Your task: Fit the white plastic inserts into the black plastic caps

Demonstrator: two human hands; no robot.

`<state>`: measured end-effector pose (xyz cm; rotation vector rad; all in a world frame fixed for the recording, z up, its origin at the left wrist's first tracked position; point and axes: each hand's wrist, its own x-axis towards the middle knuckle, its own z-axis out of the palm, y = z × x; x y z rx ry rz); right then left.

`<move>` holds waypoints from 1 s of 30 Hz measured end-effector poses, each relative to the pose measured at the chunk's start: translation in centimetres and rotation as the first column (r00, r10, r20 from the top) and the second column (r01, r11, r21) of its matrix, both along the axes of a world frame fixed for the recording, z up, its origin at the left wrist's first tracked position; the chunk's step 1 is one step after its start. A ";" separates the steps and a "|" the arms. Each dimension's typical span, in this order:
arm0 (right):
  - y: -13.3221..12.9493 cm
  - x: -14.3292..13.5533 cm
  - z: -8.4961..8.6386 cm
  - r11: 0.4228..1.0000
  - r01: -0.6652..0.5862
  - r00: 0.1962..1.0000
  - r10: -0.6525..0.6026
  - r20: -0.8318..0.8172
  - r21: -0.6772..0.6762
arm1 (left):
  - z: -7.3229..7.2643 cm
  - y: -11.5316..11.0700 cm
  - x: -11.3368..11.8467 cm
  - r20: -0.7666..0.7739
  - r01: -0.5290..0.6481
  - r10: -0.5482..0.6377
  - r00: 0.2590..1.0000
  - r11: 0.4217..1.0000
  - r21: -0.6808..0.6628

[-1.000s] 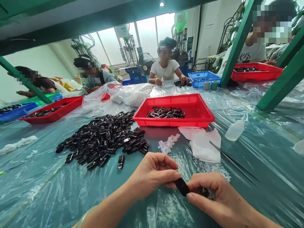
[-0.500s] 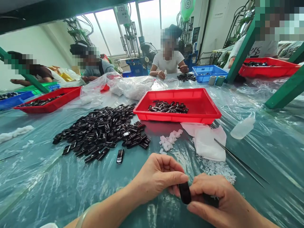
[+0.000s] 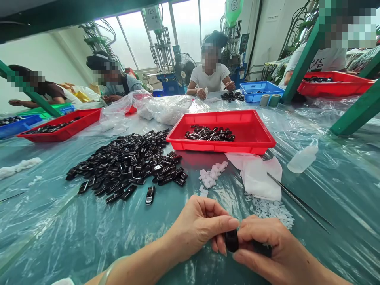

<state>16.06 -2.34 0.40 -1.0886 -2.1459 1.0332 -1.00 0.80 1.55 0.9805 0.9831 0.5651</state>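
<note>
Between my two hands, low in the head view, is a small glossy black piece (image 3: 231, 240). My left hand (image 3: 204, 223) pinches its upper end with thumb and fingers. The fingers of my right hand (image 3: 264, 241) are closed on the piece from the right; another dark shape shows under them, too hidden to make out. A large heap of black pieces (image 3: 124, 162) lies to the left, and one single black piece (image 3: 150, 195) lies in front of it. Small white pieces (image 3: 212, 174) are beyond my left hand.
A red tray (image 3: 252, 130) with black pieces stands beyond my hands. To the right are a white cloth (image 3: 261, 178), tweezers (image 3: 299, 202), white scraps (image 3: 276, 213) and a translucent bottle (image 3: 303, 159). Green posts rise at both sides. Several people sit around the table.
My left hand has shifted slightly down and right, its thumb now further over the top of the black piece, with less of the piece showing. My right hand has hardly moved.
</note>
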 end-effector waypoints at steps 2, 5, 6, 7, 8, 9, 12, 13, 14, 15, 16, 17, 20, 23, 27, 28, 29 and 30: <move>0.0 0.1 0.2 0.998 0.008 1.000 -0.009 0.017 0.064 | 0.1 0.0 0.0 -0.019 0.003 -0.003 1.000 1.000 0.007; 0.4 0.8 0.3 0.974 0.063 0.998 -0.059 -0.023 0.218 | 0.1 0.0 0.0 -0.039 0.002 -0.002 0.999 1.000 0.018; 0.6 1.3 0.3 0.949 0.121 0.993 -0.111 -0.050 0.290 | 0.0 0.0 0.0 -0.045 0.000 0.001 0.999 1.000 0.019; 0.9 1.8 0.3 0.907 0.211 0.978 -0.195 -0.080 0.365 | 0.0 0.1 0.0 -0.053 -0.006 0.007 0.999 1.000 0.020; 1.4 2.3 0.2 0.836 0.328 0.944 -0.307 -0.121 0.439 | 0.0 0.1 -0.1 -0.061 -0.015 0.017 0.998 1.000 0.019; 1.9 2.9 0.3 0.731 0.465 0.881 -0.438 -0.179 0.499 | -0.1 0.1 -0.1 -0.067 -0.025 0.027 0.997 0.999 0.021; 3.9 5.0 0.5 0.344 0.777 0.581 -0.713 -0.392 0.527 | 0.1 0.2 -0.2 -0.060 -0.028 0.030 0.998 0.999 0.028; 4.6 5.7 0.6 0.273 0.817 0.505 -0.763 -0.403 0.507 | 0.1 0.2 -0.2 -0.053 -0.020 0.022 0.998 0.999 0.027; 5.4 6.5 0.6 0.229 0.840 0.443 -0.813 -0.379 0.491 | 0.2 0.2 -0.2 -0.048 -0.013 0.014 0.999 1.000 0.025; 6.1 7.2 0.5 0.205 0.855 0.403 -0.840 -0.363 0.476 | 0.3 0.1 -0.2 -0.044 -0.008 0.009 0.999 1.000 0.019; 6.8 8.0 0.3 0.196 0.864 0.377 -0.862 -0.339 0.463 | 0.3 0.1 -0.1 -0.040 -0.009 0.010 0.999 1.000 0.012; 7.4 8.7 0.0 0.193 0.874 0.353 -0.882 -0.311 0.447 | 0.3 0.0 -0.1 -0.036 -0.016 0.016 0.999 1.000 0.005; 9.0 10.8 -1.5 0.158 0.907 0.261 -0.938 -0.229 0.390 | 0.1 -0.1 0.1 -0.020 -0.031 0.031 0.999 0.999 -0.009; 10.0 12.2 -3.2 0.171 0.921 0.233 -0.962 -0.142 0.350 | -0.2 -0.2 0.2 -0.007 -0.034 0.033 0.999 0.999 -0.016; 10.5 13.1 -4.3 0.336 0.870 0.368 -0.930 -0.022 0.361 | -0.2 -0.2 0.2 0.016 -0.038 0.039 0.999 0.999 -0.007; 10.4 13.1 -4.3 0.388 0.841 0.417 -0.909 0.004 0.377 | -0.3 -0.3 0.2 0.019 -0.036 0.036 0.999 0.999 -0.009; 10.3 12.9 -4.0 0.428 0.811 0.459 -0.888 0.020 0.399 | -0.3 -0.3 0.2 0.022 -0.032 0.032 0.999 0.999 -0.015; 10.1 12.7 -3.7 0.454 0.780 0.492 -0.870 0.025 0.430 | -0.3 -0.4 0.2 0.026 -0.024 0.024 0.999 0.999 -0.023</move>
